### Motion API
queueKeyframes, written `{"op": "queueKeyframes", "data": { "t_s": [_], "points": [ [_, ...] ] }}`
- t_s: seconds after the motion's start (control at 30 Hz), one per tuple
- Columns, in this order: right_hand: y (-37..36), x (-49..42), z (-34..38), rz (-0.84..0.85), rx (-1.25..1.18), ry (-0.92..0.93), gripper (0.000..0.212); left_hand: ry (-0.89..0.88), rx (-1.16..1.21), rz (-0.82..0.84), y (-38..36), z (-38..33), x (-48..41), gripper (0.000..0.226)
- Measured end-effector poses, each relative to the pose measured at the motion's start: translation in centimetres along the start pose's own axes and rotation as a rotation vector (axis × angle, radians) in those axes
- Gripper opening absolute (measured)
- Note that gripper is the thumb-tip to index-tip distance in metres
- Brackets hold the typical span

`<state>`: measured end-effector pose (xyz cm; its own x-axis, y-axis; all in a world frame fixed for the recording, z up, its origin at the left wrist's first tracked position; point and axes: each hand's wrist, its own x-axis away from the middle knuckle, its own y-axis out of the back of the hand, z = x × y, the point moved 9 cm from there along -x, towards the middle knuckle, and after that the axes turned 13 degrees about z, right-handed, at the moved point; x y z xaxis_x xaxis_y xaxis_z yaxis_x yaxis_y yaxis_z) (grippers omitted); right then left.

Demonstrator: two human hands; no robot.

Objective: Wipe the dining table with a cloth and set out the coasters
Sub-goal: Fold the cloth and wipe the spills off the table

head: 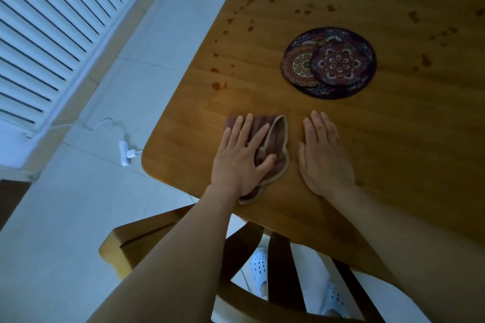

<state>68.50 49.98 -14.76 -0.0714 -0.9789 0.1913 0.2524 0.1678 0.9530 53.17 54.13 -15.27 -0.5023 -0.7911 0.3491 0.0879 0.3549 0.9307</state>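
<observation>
A brown cloth (pixel 277 136) with a tan edge lies crumpled near the front left corner of the wooden dining table (pixel 380 144). My left hand (pixel 240 158) presses flat on it, fingers spread. My right hand (pixel 324 153) rests flat and empty on the bare wood just right of the cloth. Beyond my hands sits a pile of round patterned coasters (pixel 329 61): a large dark one with two smaller ones overlapping on top. Reddish-brown stains (pixel 219 85) dot the tabletop around the coasters and towards the far side.
A wooden chair (pixel 168 236) stands under the table's near edge, with my feet in white perforated shoes (pixel 258 274) behind it. On the pale floor to the left lie a white plug and cable (pixel 126 155). A white radiator (pixel 52 34) runs along the left wall.
</observation>
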Motion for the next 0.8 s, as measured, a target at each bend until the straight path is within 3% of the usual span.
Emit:
{"op": "queueKeyframes", "data": {
  "t_s": [0.1,0.33,0.43,0.63,0.8],
  "points": [
    [0.0,-0.1,-0.1,-0.016,0.002,-0.006,0.058,0.035,-0.001,0.029,-0.1,3.1,0.8,0.067],
    [-0.4,-0.2,-0.4,-0.018,-0.007,-0.017,0.060,0.497,0.209,-0.088,1.7,11.8,-1.5,0.069],
    [-0.3,-0.1,-0.4,-0.032,-0.002,-0.028,0.059,0.597,0.313,-0.148,3.3,14.3,-4.6,0.073],
    [-0.5,-0.1,-0.5,-0.030,0.017,-0.043,0.057,0.598,0.347,-0.176,5.8,14.9,-10.8,0.073],
    [-0.3,-0.1,-0.3,-0.036,0.006,-0.040,0.057,0.383,0.244,-0.137,7.1,11.3,-14.5,0.068]
  ]
}}
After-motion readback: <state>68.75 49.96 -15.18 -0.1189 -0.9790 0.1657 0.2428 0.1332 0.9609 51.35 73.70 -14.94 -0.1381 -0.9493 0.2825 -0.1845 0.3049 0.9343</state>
